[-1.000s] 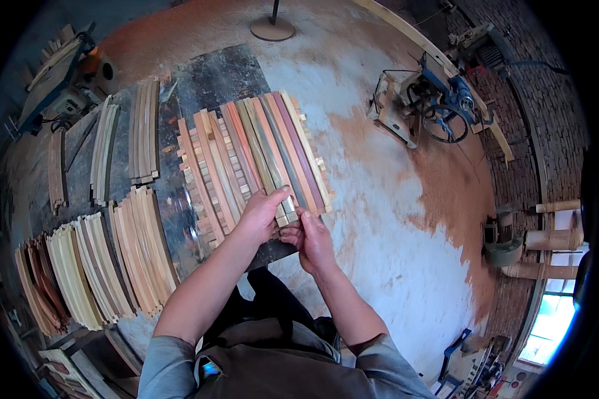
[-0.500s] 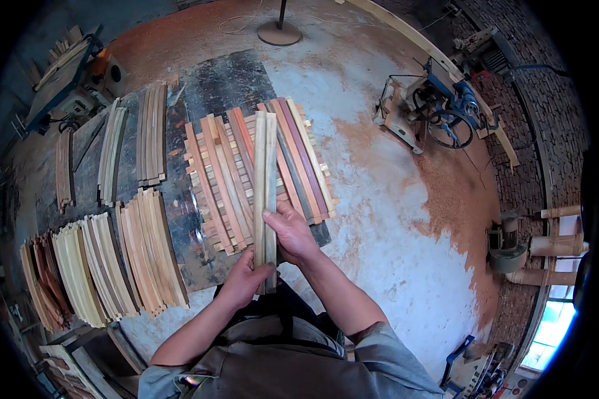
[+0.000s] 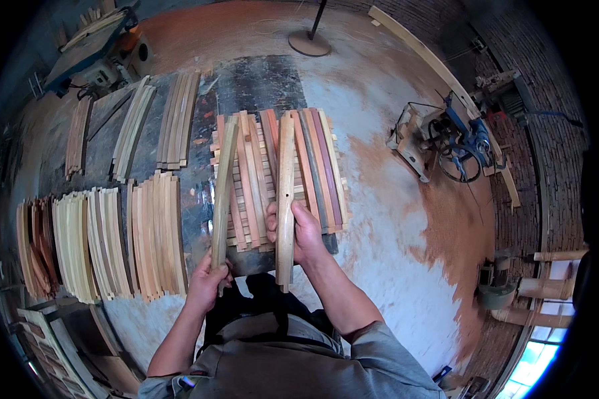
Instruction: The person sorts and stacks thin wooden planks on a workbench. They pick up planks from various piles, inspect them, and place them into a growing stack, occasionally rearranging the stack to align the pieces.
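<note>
before the stacked slats point(image 3: 313, 166): olive strip point(image 3: 225, 193), rising from the left hand point(image 3: 211, 279), fingers near its lower end; pale brown strip point(image 3: 286, 159), apart from it, passing through the right hand point(image 3: 298, 229) below mid-length. left hand: fingers closed round the olive strip. right hand: thumb and fingers clasping the pale brown strip.

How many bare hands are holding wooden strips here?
2: the left hand, left of centre, gripping a greenish strip; the right hand, at centre, gripping a tan strip. No others show.
</note>
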Motion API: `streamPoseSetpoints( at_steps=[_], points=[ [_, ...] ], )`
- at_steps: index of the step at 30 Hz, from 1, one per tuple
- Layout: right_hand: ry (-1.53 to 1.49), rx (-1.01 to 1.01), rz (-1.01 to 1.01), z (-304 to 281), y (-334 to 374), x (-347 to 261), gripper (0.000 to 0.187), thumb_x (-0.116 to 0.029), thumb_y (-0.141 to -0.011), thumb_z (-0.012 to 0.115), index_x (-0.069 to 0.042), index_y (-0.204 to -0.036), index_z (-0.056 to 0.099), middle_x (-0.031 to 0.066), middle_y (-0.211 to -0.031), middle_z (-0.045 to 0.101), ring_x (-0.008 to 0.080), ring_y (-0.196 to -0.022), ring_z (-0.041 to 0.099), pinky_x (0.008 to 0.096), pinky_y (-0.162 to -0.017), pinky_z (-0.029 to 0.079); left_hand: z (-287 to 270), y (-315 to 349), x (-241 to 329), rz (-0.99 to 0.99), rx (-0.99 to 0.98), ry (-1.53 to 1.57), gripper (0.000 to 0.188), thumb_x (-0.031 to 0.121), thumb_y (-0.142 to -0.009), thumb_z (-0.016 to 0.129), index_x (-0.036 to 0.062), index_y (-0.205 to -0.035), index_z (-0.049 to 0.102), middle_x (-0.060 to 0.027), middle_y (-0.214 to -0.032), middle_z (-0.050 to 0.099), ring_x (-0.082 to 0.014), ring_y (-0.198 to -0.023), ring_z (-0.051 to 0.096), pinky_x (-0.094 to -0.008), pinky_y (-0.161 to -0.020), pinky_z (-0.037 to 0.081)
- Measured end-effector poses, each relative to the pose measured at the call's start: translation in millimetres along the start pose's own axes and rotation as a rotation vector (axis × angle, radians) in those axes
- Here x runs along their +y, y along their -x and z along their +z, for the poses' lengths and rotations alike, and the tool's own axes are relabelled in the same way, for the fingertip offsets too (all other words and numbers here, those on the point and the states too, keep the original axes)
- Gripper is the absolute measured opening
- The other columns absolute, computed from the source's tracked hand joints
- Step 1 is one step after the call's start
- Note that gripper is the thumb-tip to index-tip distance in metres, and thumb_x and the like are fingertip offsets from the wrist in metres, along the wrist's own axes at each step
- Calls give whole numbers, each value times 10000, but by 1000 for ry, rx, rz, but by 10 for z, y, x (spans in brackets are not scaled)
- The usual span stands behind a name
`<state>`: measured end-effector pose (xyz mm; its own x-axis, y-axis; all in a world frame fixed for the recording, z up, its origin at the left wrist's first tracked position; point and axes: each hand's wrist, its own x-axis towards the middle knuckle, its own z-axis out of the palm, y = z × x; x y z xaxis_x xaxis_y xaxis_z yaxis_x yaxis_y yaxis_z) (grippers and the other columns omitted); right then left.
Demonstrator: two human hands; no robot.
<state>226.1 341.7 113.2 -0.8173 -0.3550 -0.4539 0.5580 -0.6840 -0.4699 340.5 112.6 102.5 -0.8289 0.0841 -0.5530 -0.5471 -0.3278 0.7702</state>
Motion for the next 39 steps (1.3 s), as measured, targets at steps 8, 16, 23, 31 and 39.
streamPoseSetpoints(
  at_steps=[8, 16, 23, 31, 39],
  points=[
    [11, -5, 84, 27, -62, 97, 548, -464, -992, 473, 42, -1170, 585, 126, -823, 580, 201, -693, 530, 321, -606, 450, -135, 153, 67, 46, 28, 147, 421, 93, -942, 519, 76, -1357, 450, -96, -1009, 626, -158, -686, 623, -302, -587, 531],
    [-21, -23, -36, 74, 92, 114, 530, -462, -999, 475, 30, -1180, 554, 99, -987, 596, 199, -788, 579, 361, -626, 519, -306, 231, 104, 90, -16, 313, 353, 168, -927, 532, 25, -1244, 470, -157, -1019, 618, -243, -639, 646, -338, -499, 524],
    [152, 130, 10, 187, 173, 175, 400, -473, -1022, 422, -112, -1152, 538, 60, -876, 580, 205, -751, 571, 362, -598, 503, -722, 278, 115, -56, -21, 531, 325, 358, -990, 506, 45, -1060, 560, -127, -852, 635, -221, -601, 637, -310, -437, 486],
    [256, 123, -28, 475, 218, 666, 229, -369, -997, 547, -143, -1022, 521, 25, -708, 532, 136, -527, 493, 250, -394, 368, -1716, 487, 295, 125, 569, -31, 417, 408, -1005, 498, 15, -1015, 639, -55, -718, 634, -192, -626, 633, -363, -549, 497],
    [404, 244, -153, 902, 124, 1161, 214, -297, -1020, 510, -88, -1063, 527, 62, -838, 581, 153, -664, 585, 297, -520, 536, -3504, 1257, 378, 252, 1130, -1219, 316, 305, -849, 686, 15, -968, 647, -209, -881, 646, -417, -850, 622, -456, -752, 506]
  ],
)
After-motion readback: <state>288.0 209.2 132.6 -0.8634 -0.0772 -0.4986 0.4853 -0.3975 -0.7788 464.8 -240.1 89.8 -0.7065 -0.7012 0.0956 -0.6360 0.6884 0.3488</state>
